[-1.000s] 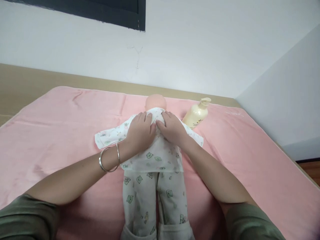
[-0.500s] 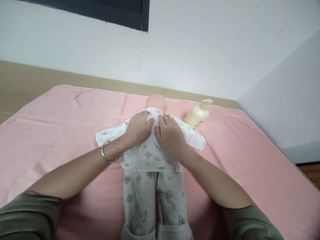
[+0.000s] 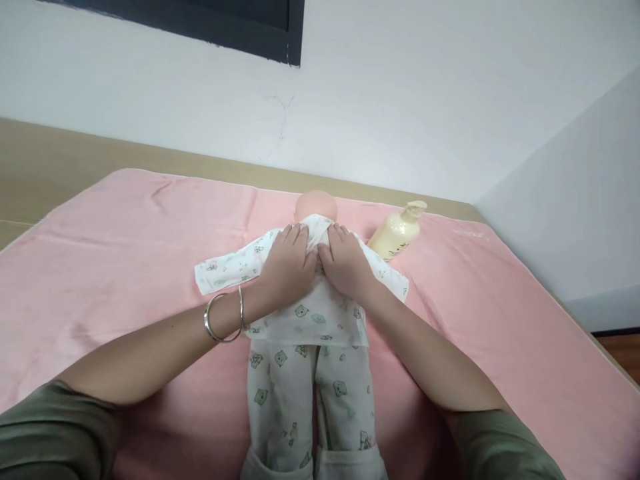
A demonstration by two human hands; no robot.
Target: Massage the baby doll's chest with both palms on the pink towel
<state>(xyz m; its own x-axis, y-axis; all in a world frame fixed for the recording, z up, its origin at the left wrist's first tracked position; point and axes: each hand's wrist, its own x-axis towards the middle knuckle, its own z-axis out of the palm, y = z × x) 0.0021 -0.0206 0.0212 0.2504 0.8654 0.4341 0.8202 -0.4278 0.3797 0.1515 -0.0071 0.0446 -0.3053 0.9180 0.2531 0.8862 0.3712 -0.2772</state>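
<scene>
A baby doll [image 3: 316, 205] lies stretched out with its bald head at the far end; no face shows from here. It is dressed in a white long-sleeved top [image 3: 320, 323] and matching white trousers [image 3: 344, 387], both printed with small green animals. My left hand [image 3: 289, 263] rests flat on the upper left of the doll's torso, a silver bangle at the wrist. Beside it, my right hand [image 3: 347, 262] lies flat on the upper right. Both hands are open, fingers pointing toward the head, thumbs close together over the middle of the top.
Right of the doll's head, a cream pump bottle [image 3: 397, 233] leans at a tilt near one sleeve. A pink blanket [image 3: 125, 267] covers the wooden surface [image 3: 60, 153] under everything. Behind stands a white wall [image 3: 390, 107] with a dark frame [image 3: 240, 30] in it.
My left hand has slid slightly right and turned, bringing its thumb nearer my right hand. My right hand has shifted slightly upward on the top. The doll and bottle stay in place.
</scene>
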